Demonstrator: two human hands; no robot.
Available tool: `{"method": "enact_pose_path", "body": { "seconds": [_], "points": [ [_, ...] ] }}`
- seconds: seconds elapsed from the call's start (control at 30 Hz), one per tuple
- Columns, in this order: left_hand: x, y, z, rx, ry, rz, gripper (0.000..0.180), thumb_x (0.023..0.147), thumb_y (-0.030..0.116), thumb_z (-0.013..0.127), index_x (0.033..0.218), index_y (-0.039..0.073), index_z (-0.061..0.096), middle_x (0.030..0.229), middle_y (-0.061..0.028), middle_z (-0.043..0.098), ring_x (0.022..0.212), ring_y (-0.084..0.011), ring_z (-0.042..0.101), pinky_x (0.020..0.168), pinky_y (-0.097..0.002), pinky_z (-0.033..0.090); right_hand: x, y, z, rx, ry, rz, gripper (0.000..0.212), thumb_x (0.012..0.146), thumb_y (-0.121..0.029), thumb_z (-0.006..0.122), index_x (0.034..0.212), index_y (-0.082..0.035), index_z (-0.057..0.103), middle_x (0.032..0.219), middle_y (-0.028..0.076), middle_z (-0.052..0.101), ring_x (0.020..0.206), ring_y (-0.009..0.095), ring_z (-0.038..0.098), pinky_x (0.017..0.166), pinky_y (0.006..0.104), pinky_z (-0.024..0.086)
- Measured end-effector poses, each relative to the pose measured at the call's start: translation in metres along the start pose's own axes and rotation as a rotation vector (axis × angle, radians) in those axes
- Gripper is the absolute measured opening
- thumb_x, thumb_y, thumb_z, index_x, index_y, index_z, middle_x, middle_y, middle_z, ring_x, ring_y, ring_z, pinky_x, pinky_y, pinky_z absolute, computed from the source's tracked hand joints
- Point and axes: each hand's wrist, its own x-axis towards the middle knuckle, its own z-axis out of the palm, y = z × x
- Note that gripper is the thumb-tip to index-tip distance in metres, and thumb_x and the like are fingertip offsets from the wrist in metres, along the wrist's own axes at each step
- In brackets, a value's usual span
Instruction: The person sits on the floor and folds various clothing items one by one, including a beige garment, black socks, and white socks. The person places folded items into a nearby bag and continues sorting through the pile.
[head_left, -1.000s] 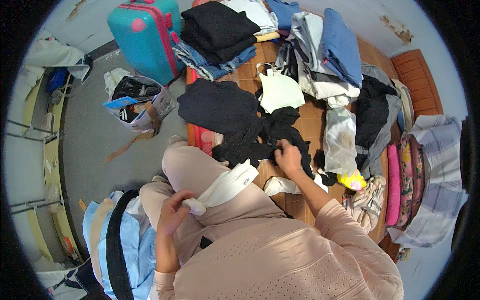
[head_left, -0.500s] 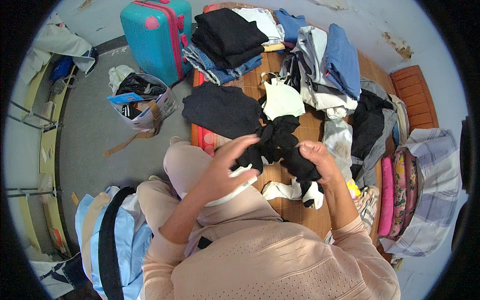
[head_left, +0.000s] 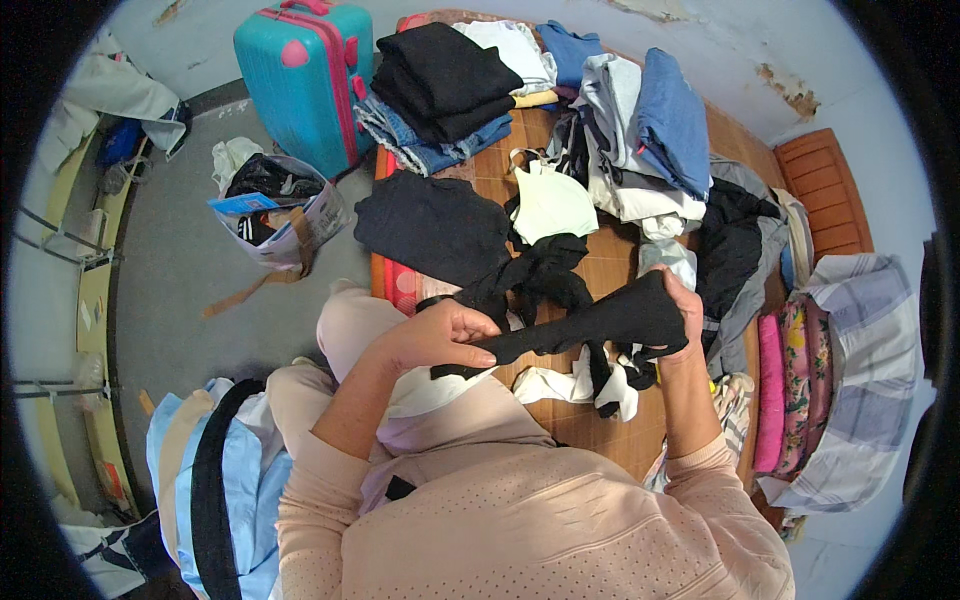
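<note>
Ahead of the torso [head_left: 560, 510], I observed the black sock [head_left: 590, 324] stretched between the left hand [head_left: 442, 335], nearly closed, pinching its narrow end, and the right hand [head_left: 684, 312], curled around its wide end. Folded black clothes [head_left: 445, 75] already stood stacked; a white sock [head_left: 552, 386] lay unfolded.

Open wood [head_left: 614, 258] right of pale bra [head_left: 555, 203], folded clothes [head_left: 675, 122] blocking beyond, black sock [head_left: 600, 324] nearer
</note>
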Motion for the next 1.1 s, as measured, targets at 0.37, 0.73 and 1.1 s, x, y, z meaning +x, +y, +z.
{"method": "enact_pose_path", "body": {
  "seconds": [0.37,0.73,1.1],
  "points": [
    [-0.01,0.0,-0.01,0.121,0.334,0.125,0.032,0.086,0.023,0.061,0.111,0.003,0.063,0.096,-0.0031,0.064,0.084,-0.011,0.059,0.077,-0.0241,0.047,0.002,-0.001,-0.001,0.062,0.018,-0.001,0.021,0.087,-0.014,0.054,0.1,0.001,0.062,0.088,0.016,0.067,0.077,0.029,0.067,0.068,0.0392,0.057],
    [-0.055,0.0,-0.029,0.129,0.638,0.027,0.018,0.076,0.006,0.071,0.094,0.003,0.068,0.08,0.0006,0.063,0.072,-0.0076,0.056,0.065,-0.0218,0.044,0.004,-0.029,-0.017,-0.39,-0.043,0.029,0.03,0.071,-0.009,0.064,0.098,0.004,0.058,0.087,0.016,0.067,0.075,0.024,0.068,0.069,0.0321,0.056],
    [-0.052,-0.014,-0.041,-0.567,0.847,0.379,0.043,0.078,-0.007,0.061,0.118,0.008,0.056,0.101,-0.0036,0.063,0.086,-0.0124,0.062,0.073,-0.0248,0.051,0.012,-0.028,-0.044,-0.97,0.233,0.103,0.026,0.076,0.007,0.05,0.098,-0.001,0.061,0.083,0.0,0.06,0.068,0.008,0.054,0.064,0.021,0.043]
  ]
}}
